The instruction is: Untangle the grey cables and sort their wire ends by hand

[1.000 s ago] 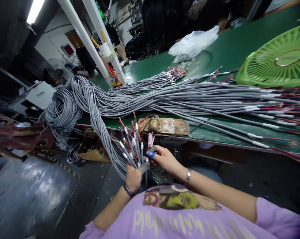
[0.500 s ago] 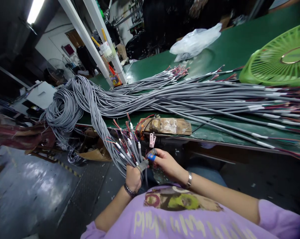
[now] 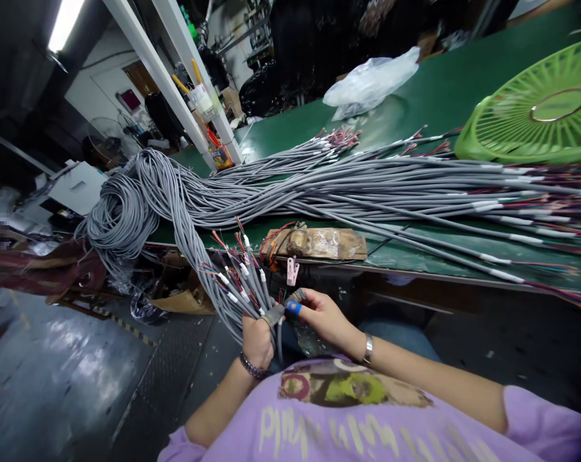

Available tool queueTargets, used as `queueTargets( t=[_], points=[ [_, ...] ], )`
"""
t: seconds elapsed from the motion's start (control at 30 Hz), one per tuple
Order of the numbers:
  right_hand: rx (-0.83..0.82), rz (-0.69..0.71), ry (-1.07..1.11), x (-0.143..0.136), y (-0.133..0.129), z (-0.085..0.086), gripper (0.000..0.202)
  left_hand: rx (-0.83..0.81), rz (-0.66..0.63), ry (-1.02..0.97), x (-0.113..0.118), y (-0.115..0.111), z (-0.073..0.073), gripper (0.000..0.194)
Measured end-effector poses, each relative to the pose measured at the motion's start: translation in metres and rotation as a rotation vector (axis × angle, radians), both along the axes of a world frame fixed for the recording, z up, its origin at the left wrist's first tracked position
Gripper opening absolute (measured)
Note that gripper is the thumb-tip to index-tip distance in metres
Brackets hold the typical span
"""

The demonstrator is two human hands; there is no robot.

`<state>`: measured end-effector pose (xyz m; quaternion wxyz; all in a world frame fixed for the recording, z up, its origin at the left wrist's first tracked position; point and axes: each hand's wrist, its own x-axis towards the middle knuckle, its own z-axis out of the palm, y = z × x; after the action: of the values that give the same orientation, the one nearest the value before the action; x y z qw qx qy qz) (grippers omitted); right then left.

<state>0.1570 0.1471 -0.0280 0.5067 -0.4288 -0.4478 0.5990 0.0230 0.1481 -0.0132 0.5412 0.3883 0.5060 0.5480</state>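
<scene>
My left hand (image 3: 258, 339) is closed around a bundle of grey cables (image 3: 244, 292), whose stripped ends fan out above it in thin coloured wires with white sleeves. Grey tape wraps the left thumb. My right hand (image 3: 319, 313) is pinched beside the left thumb, blue and grey tape on its fingertips. Thin coloured wires (image 3: 282, 298) of one cable show at the pinching fingertips. Just above the right hand, a pink clothes peg (image 3: 293, 271) hangs at the bench edge below a wooden block (image 3: 329, 243).
Long grey cables (image 3: 367, 179) lie across the green bench (image 3: 468, 70), with a coil (image 3: 119, 215) at its left end. A green fan (image 3: 535, 106) and a clear plastic bag (image 3: 372, 83) rest on the bench. White posts (image 3: 189, 64) rise at the back left.
Coloured wires now show at the right fingertips, which stay pinched near the left thumb. The cable ends have tilted slightly left and down. The whole view has shifted a little.
</scene>
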Motion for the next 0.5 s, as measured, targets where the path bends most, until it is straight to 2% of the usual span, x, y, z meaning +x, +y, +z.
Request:
queueTargets(
  t=[0.13, 0.37, 0.5],
  points=[
    [-0.024, 0.021, 0.003, 0.0009, 0.0011, -0.0024, 0.034, -0.019, 0.015, -0.008, 0.0011, 0.0009, 0.0002, 0.022],
    [0.056, 0.040, -0.031, 0.0060, -0.0006, 0.0037, 0.033, 0.003, 0.018, -0.004, 0.0032, 0.0029, 0.0019, 0.021],
    [0.039, 0.063, -0.017, 0.0086, -0.0010, 0.0068, 0.034, -0.019, 0.046, -0.013, 0.0029, 0.0033, 0.0003, 0.022]
  ],
)
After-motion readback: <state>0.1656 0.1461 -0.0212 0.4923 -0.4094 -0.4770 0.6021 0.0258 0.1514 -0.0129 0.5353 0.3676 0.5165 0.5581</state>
